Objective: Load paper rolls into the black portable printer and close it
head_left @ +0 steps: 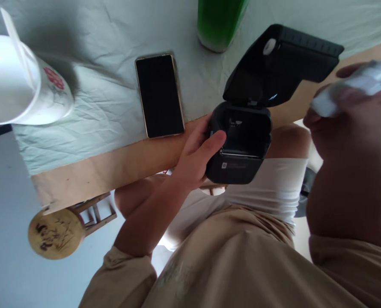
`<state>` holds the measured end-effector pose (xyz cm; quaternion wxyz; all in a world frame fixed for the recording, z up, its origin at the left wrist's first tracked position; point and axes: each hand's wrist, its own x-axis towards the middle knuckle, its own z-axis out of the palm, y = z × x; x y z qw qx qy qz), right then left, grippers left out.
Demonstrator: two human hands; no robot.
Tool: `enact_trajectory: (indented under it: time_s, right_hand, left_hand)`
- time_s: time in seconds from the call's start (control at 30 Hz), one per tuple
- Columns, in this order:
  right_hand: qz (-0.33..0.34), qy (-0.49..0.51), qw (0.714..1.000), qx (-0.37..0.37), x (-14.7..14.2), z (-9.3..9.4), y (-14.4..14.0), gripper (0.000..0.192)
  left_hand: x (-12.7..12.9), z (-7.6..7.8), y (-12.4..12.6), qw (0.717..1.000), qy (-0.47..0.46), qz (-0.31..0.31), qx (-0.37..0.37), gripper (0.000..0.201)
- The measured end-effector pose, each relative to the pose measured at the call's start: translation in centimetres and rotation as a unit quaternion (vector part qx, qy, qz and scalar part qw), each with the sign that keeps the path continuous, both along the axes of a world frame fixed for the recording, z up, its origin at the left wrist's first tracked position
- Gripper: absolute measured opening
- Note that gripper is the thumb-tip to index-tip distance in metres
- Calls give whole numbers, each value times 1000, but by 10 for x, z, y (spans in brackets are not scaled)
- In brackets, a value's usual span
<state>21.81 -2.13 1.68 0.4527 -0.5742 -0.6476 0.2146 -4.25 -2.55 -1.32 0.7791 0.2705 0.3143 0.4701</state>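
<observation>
Now left hand clasped round open black printer, right hand gripping blurred white roll

soft, even daylight; the white cup glares at upper left and throws a blurred shadow on the tabletop. the right hand is smeared by motion blur; edges bend.

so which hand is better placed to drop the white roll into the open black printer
Right. The right hand already grips the white roll, raised beside the printer, whose lid is open. The left hand is busy gripping the printer's side.
</observation>
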Motion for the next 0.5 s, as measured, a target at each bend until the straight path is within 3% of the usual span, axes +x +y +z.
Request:
enact_trajectory:
  time_s: [0.07,0.17,0.3,0.37,0.43,0.5]
  right_hand:
    - [-50,21,998,36,4,-16,12,22]
    - [-103,-22,991,82,11,-30,29,28]
    - [-96,-90,990,49,23,-43,47,39]
    - [-91,-112,988,47,24,-47,49,49]
    - [-101,-130,982,98,18,-45,43,57]
    - [-113,-138,971,161,5,-39,31,53]
  left_hand:
    - [0,0,0,1000,-1,-5,-1,46]
    - [-1,1,0,1000,6,-3,-8,47]
    - [-1,0,0,1000,9,4,-9,47]
    - [-1,-1,0,1000,-2,7,-5,45]
    - [-2,0,0,1000,-5,11,-7,43]
    - [-2,0,0,1000,0,16,-19,44]
